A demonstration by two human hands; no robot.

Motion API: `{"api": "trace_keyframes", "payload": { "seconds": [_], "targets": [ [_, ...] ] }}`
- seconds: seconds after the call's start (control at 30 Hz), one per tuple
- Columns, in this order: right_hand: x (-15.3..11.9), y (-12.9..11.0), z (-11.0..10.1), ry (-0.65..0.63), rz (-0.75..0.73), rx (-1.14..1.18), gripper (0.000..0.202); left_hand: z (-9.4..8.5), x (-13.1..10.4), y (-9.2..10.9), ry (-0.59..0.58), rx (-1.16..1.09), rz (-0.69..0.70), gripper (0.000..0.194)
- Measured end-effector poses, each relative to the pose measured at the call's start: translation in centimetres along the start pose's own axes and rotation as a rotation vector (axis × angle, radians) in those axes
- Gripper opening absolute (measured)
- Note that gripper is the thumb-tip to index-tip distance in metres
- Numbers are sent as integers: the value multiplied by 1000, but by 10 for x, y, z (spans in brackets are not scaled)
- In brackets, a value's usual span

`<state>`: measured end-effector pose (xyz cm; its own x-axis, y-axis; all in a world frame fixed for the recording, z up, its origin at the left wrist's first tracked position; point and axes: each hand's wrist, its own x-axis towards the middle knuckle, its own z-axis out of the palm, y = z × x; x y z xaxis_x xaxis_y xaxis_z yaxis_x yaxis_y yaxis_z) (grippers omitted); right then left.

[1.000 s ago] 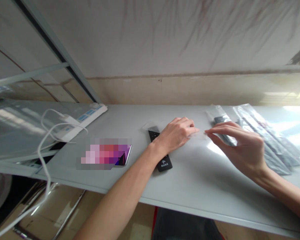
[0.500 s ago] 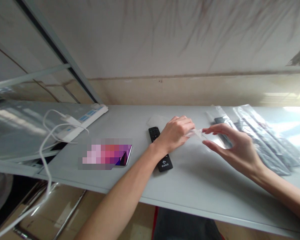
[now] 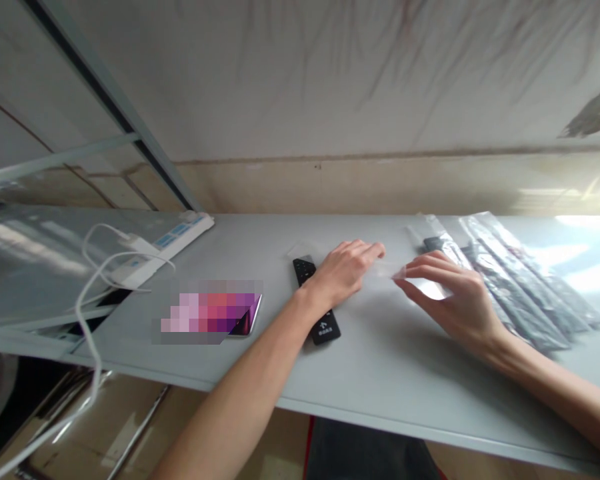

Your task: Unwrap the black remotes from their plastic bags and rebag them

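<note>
Between finger and thumb, my right hand [image 3: 450, 287] pinches a small piece of clear plastic film [image 3: 384, 269] above the table. The film stretches left towards the curled fingers of my left hand [image 3: 347, 267]; whether they grip its end is hidden. Under my left wrist lies a black remote control [image 3: 326, 330], its middle covered by the arm. A thin clear plastic sleeve [image 3: 303, 249] shows at the remote's far end. Beyond my right hand, several dark remotes in clear plastic bags [image 3: 517, 287] lie side by side.
A phone [image 3: 253, 315], partly pixelated, lies on the grey table [image 3: 380, 387] to the left. Behind it stand a white power strip [image 3: 167, 247] and a plugged-in charger with a white cable [image 3: 83, 300] looping over the front edge. A metal frame post [image 3: 155, 160] rises at the back left.
My left hand has drawn slightly left and its fingertips have parted from my right hand's. More of the film shows between them. The view has shifted a little.
</note>
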<state>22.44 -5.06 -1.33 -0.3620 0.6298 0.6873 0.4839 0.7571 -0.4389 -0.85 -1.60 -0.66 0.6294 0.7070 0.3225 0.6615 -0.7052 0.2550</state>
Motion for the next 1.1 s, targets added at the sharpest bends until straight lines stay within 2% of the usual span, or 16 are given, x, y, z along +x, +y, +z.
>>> {"api": "trace_keyframes", "payload": {
  "seconds": [0.1, 0.2, 0.3, 0.47, 0.57, 0.73, 0.83, 0.93, 1.0, 1.1],
  "targets": [
    [0, 0, -6, 111, -9, -10, 12, 3, -3, -5, 2, 32, -15, 80],
    [0, 1, -10, 156, -39, -5, 18, 4, -4, -7, 4, 23, -9, 89],
    [1, 6, -9, 85, -101, -1, 26, 3, -2, -4, 13, -30, -8, 80],
    [2, 12, -4, -83, -148, -58, 32, -2, 1, 6, -1, -122, 22, 44],
    [2, 9, -4, -109, -182, -28, 31, -5, 2, 9, -12, -89, 28, 27],
    [2, 3, -6, -141, -242, 1, 39, -7, 2, 10, -24, -25, 56, 12],
    [1, 8, -5, -130, -214, -52, 37, -5, 2, 10, -9, -10, 68, 13],
    [1, 13, -4, -118, -176, -123, 40, -5, 2, 10, 1, 1, 67, 24],
    [1, 12, -4, -113, -186, -140, 38, -6, 2, 12, -18, 23, 63, 30],
    [3, 4, -6, -64, -234, -122, 31, -8, 3, 14, -64, 83, 44, 28]
  ]
}}
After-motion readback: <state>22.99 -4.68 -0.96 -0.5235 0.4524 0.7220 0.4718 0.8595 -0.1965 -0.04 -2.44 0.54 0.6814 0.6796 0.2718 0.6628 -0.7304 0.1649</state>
